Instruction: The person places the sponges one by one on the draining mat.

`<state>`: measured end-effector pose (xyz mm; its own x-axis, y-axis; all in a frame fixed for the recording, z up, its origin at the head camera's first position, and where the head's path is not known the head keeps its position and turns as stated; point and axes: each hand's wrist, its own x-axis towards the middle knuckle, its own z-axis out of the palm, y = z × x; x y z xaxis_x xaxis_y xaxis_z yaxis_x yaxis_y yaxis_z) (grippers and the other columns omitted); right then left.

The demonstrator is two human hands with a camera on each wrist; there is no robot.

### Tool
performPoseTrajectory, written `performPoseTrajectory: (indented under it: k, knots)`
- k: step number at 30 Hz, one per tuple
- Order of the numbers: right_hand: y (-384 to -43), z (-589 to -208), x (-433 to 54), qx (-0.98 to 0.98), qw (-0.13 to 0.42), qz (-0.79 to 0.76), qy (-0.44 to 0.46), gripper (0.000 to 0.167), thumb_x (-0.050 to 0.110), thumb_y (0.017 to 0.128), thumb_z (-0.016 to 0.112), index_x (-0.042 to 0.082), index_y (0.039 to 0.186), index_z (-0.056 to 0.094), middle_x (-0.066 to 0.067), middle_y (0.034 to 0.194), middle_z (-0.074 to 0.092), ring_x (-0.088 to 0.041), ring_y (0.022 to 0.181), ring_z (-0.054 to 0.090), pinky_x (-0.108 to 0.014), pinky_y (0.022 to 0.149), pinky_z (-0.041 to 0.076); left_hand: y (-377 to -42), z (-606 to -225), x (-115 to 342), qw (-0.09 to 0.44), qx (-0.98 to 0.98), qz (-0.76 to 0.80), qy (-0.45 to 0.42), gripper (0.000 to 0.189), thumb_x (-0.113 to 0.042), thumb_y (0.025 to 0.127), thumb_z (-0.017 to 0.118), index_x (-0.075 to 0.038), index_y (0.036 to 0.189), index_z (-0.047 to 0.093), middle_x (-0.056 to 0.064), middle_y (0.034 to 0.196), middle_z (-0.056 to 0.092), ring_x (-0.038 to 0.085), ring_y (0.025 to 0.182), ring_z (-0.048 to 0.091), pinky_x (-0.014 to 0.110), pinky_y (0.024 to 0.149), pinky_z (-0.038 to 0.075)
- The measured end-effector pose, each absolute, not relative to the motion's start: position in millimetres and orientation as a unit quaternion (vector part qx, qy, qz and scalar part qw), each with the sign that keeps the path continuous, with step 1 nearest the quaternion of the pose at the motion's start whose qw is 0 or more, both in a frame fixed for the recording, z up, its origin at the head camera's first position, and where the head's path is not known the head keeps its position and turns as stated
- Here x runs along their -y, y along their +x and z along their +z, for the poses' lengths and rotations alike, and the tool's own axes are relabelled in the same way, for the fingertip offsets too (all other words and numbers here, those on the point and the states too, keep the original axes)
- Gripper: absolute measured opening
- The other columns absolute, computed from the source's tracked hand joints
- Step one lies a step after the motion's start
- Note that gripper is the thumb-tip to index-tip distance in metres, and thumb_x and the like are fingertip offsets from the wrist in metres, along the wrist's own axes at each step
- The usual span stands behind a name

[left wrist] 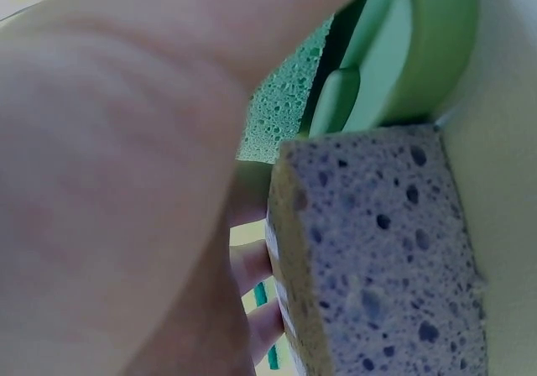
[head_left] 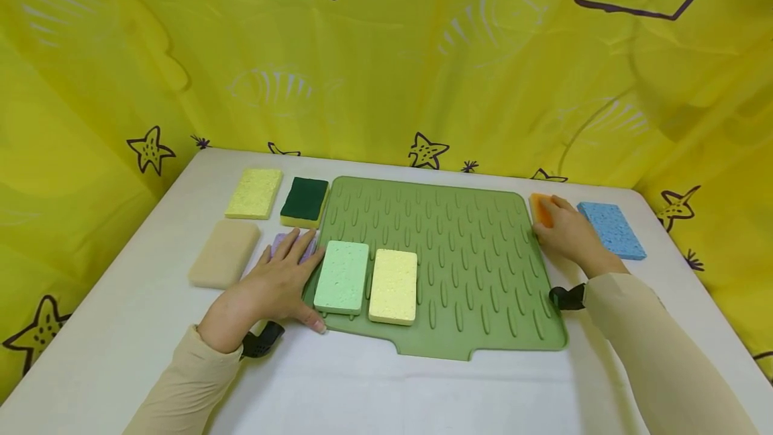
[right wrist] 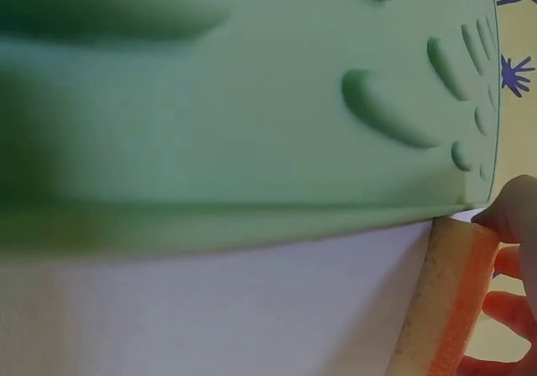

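My left hand (head_left: 272, 287) lies over a purple sponge (head_left: 279, 242) left of the green ribbed mat (head_left: 471, 254), its fingers spread and fairly straight across the top. Its thumb reaches toward the mat's lower left corner. Up close in the left wrist view, the pitted purple sponge (left wrist: 386, 258) sits right at the mat's edge, partly behind the hand. At the mat's right side, my right hand (head_left: 568, 233) holds an orange-topped sponge (head_left: 539, 207) between thumb and fingers. From the right wrist, that sponge's pale lower layer (right wrist: 419, 309) shows beside the mat rim.
On the mat's left part lie a mint green sponge (head_left: 342, 277) and a pale yellow sponge (head_left: 394, 286). Left of it are a dark green scrub sponge (head_left: 304, 200), a yellow sponge (head_left: 254, 193) and a beige one (head_left: 224, 254). A blue sponge (head_left: 612, 229) lies right of my right hand.
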<state>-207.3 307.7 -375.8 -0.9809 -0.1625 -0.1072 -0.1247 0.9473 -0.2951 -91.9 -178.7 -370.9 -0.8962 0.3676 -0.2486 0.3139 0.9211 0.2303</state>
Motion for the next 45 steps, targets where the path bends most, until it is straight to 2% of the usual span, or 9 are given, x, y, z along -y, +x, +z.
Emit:
performPoseTrajectory:
  k: [17,20,23,26,28,33,40,43,45]
  knots:
    - [-200,-373,-310,-0.990,0.034,-0.127,-0.046,0.062,0.026,0.099,0.045,-0.011,0.148,0.033,-0.034,0.154,0.028,-0.060,0.130,0.034,-0.069,0.097,0.037,-92,-374,179,0.142,-0.969,0.087,0.181,0.131,-0.071,0.055,0.082,-0.002,0.154,0.031,0.020,0.166,0.008,0.046,0.152,0.006,0.073,0.112,0.018]
    - [-199,-371,-308,-0.991,0.029,-0.123,-0.045,0.062,0.027,0.099,0.045,-0.011,0.147,0.035,-0.033,0.154,0.030,-0.060,0.127,0.038,-0.065,0.091,0.042,-92,-374,179,0.140,-0.969,0.090,0.182,0.131,-0.071,0.055,0.082,-0.002,0.154,0.031,0.020,0.165,0.009,0.046,0.151,0.006,0.073,0.112,0.018]
    - [-198,-369,-306,-0.992,0.016,-0.119,-0.047,0.061,0.027,0.099,0.045,-0.010,0.146,0.037,-0.031,0.153,0.033,-0.057,0.115,0.048,-0.052,0.070,0.047,-92,-374,180,0.139,-0.969,0.091,0.182,0.131,-0.071,0.055,0.082,-0.002,0.154,0.031,0.021,0.165,0.009,0.046,0.151,0.007,0.073,0.112,0.018]
    - [-196,-366,-303,-0.992,-0.001,-0.119,-0.049,0.059,0.026,0.098,0.044,-0.009,0.146,0.040,-0.029,0.152,0.037,-0.045,0.084,0.056,-0.037,0.053,0.036,-92,-373,180,0.138,-0.969,0.091,0.181,0.132,-0.071,0.055,0.082,-0.002,0.154,0.031,0.021,0.165,0.009,0.046,0.151,0.007,0.073,0.112,0.018]
    - [-195,-364,-301,-0.991,-0.014,-0.119,-0.053,0.059,0.026,0.097,0.044,-0.008,0.145,0.042,-0.028,0.152,0.039,-0.042,0.080,0.056,-0.033,0.051,0.032,-92,-374,180,0.138,-0.969,0.092,0.181,0.132,-0.071,0.055,0.082,-0.002,0.154,0.030,0.020,0.165,0.009,0.046,0.151,0.007,0.073,0.112,0.017]
    - [-194,-358,-296,-0.991,-0.043,-0.116,-0.059,0.056,0.026,0.097,0.046,-0.006,0.142,0.047,-0.026,0.148,0.045,-0.049,0.096,0.060,-0.035,0.053,0.037,-93,-374,180,0.135,-0.969,0.092,0.183,0.132,-0.071,0.055,0.082,-0.002,0.155,0.030,0.020,0.165,0.009,0.046,0.151,0.007,0.073,0.112,0.017]
    - [-191,-352,-288,-0.989,-0.068,-0.117,-0.061,0.053,0.027,0.097,0.047,-0.001,0.142,0.051,-0.023,0.146,0.050,-0.052,0.106,0.058,-0.042,0.055,0.040,-92,-374,180,0.134,-0.970,0.090,0.184,0.131,-0.071,0.055,0.082,-0.003,0.155,0.030,0.020,0.165,0.009,0.046,0.151,0.007,0.073,0.112,0.018]
    - [-189,-349,-284,-0.987,-0.082,-0.119,-0.069,0.051,0.025,0.096,0.047,0.000,0.141,0.053,-0.023,0.144,0.052,-0.052,0.106,0.059,-0.042,0.055,0.039,-92,-373,180,0.137,-0.969,0.090,0.183,0.131,-0.071,0.055,0.082,-0.003,0.155,0.030,0.020,0.165,0.009,0.046,0.151,0.007,0.073,0.112,0.018]
    - [-187,-347,-281,-0.986,-0.089,-0.123,-0.074,0.050,0.023,0.096,0.047,0.000,0.140,0.054,-0.023,0.143,0.053,-0.049,0.095,0.061,-0.039,0.052,0.035,-92,-373,180,0.139,-0.969,0.090,0.182,0.132,-0.071,0.055,0.082,-0.003,0.155,0.030,0.020,0.166,0.008,0.046,0.151,0.007,0.073,0.112,0.018]
